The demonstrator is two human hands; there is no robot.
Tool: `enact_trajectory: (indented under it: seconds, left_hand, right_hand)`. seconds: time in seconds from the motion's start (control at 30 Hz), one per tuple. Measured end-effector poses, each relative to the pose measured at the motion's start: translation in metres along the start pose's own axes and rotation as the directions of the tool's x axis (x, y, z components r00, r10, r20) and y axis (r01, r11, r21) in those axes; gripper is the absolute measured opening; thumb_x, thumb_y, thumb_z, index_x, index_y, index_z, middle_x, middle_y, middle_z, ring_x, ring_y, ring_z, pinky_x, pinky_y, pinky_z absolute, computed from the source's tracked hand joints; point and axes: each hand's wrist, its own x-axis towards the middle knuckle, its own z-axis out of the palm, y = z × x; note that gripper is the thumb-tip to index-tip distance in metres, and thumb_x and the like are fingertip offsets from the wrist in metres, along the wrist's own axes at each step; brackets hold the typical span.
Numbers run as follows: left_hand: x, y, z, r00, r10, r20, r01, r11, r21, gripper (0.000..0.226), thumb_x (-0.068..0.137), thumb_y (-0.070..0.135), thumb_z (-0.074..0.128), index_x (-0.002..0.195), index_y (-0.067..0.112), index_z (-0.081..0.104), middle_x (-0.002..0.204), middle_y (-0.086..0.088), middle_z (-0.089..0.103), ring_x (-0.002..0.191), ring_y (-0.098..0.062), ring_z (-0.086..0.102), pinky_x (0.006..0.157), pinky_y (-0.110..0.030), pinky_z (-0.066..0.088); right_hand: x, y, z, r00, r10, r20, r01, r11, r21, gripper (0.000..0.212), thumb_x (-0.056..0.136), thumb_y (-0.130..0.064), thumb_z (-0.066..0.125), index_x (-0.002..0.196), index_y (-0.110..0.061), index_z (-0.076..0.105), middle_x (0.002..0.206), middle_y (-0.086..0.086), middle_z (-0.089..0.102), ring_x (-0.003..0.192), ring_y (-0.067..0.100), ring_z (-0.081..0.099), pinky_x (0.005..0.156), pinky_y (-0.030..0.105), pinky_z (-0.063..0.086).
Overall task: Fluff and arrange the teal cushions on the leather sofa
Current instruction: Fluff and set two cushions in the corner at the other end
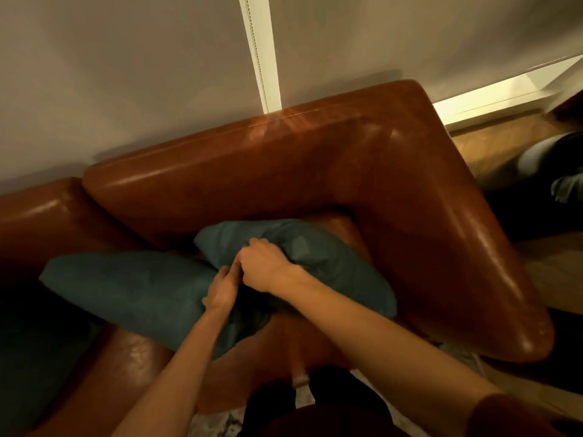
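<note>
Two teal cushions lie on the brown leather sofa [284, 165]. The right cushion [331, 263] rests in the corner by the armrest, and the left cushion [126, 288] lies flat on the seat, overlapping it. My right hand [268, 263] is closed on the fabric of the right cushion near its lower edge. My left hand [220, 291] presses into the dark fold where the two cushions meet, fingers curled into the cloth; I cannot tell which cushion it grips.
The sofa's armrest [473, 263] runs down the right side. A pale wall and blind with a bead chain [257, 52] stand behind the backrest. Wooden floor [504, 146] and a dark bundle [552, 171] lie to the right. My dark-clothed legs [315, 405] touch the seat front.
</note>
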Motion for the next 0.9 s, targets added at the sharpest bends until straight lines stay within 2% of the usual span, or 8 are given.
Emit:
enact_trajectory:
  seconds: [0.13,0.27,0.33,0.4,0.47,0.6,0.77,0.9]
  left_hand:
    - [-0.009,-0.012,0.004,0.996,-0.006,-0.085,0.017,0.992,0.127,0.047,0.09,0.06,0.041,0.109,0.02,0.059,0.114,-0.007,0.063,0.123,-0.034,0.051,0.114,-0.051,0.017]
    - [0.001,-0.002,0.008,0.997,-0.017,-0.076,0.026,0.993,0.117,0.063,0.083,0.077,0.037,0.115,0.027,0.059,0.12,-0.006,0.064,0.123,-0.033,0.051,0.112,-0.052,0.017]
    - [0.018,-0.003,0.005,0.999,-0.044,-0.003,0.044,0.999,0.01,0.073,0.063,0.093,0.04,0.098,0.032,0.061,0.106,0.003,0.069,0.114,-0.031,0.058,0.111,-0.056,0.026]
    - [0.039,-0.012,0.004,0.998,-0.046,0.043,0.049,0.995,-0.084,0.076,0.048,0.098,0.045,0.085,0.034,0.06,0.093,0.008,0.07,0.106,-0.028,0.063,0.107,-0.056,0.036]
    - [0.043,-0.01,0.006,0.998,-0.05,0.046,0.056,0.99,-0.129,0.065,0.06,0.092,0.047,0.081,0.031,0.06,0.086,0.005,0.07,0.094,-0.026,0.065,0.099,-0.049,0.043]
    - [0.027,-0.003,0.011,0.999,-0.046,0.021,0.05,0.971,-0.235,0.052,0.098,0.049,0.037,0.07,0.012,0.06,0.065,-0.007,0.064,0.062,-0.019,0.052,0.065,-0.03,0.039]
    - [0.005,-0.02,-0.009,0.945,0.26,0.2,-0.276,0.96,0.056,0.007,0.077,0.024,0.063,0.076,0.027,0.07,0.078,0.009,0.071,0.088,-0.013,0.063,0.085,-0.026,0.043]
    - [-0.012,-0.023,-0.023,0.787,0.442,0.431,-0.569,0.789,0.23,0.029,0.063,0.055,0.062,0.088,0.04,0.068,0.104,0.03,0.067,0.106,0.006,0.055,0.099,-0.019,0.038]
  right_hand:
    - [-0.059,0.013,-0.033,0.912,-0.276,-0.304,0.359,0.894,0.267,0.046,0.09,-0.015,0.059,0.136,-0.008,0.052,0.129,0.009,0.054,0.121,0.025,0.053,0.097,0.034,0.044]
    - [-0.116,0.086,-0.017,0.735,0.092,-0.672,0.394,0.749,0.533,0.035,0.088,-0.013,0.064,0.123,-0.007,0.063,0.124,0.008,0.058,0.119,0.016,0.055,0.106,0.033,0.043]
    - [-0.122,0.144,0.028,0.803,0.405,-0.438,0.076,0.658,0.749,0.065,0.078,-0.037,0.07,0.135,-0.012,0.054,0.138,0.01,0.049,0.13,0.015,0.046,0.114,0.042,0.036]
    - [-0.118,0.176,0.073,0.901,0.432,-0.035,-0.262,0.607,0.751,0.117,0.057,-0.057,0.08,0.152,-0.019,0.025,0.159,0.01,0.021,0.147,0.02,0.02,0.121,0.036,0.016]
    - [-0.101,0.187,0.105,0.923,0.382,0.051,-0.318,0.68,0.661,0.14,0.047,-0.056,0.088,0.155,-0.021,0.006,0.163,0.009,0.008,0.151,0.025,0.008,0.12,0.037,0.012]
    - [-0.062,0.185,0.087,0.813,0.557,-0.171,-0.272,0.622,0.734,0.107,0.054,-0.048,0.09,0.143,-0.015,0.041,0.14,0.01,0.052,0.13,0.029,0.048,0.107,0.038,0.039]
    - [-0.056,0.18,0.024,0.861,0.413,-0.297,-0.151,0.764,0.628,0.06,0.063,-0.052,0.083,0.111,-0.02,0.065,0.109,-0.001,0.072,0.103,0.021,0.066,0.087,0.043,0.054]
    - [-0.073,0.185,-0.036,0.879,0.315,-0.358,-0.161,0.903,0.399,0.056,0.061,-0.052,0.084,0.102,-0.018,0.066,0.101,0.001,0.072,0.097,0.025,0.066,0.082,0.044,0.052]
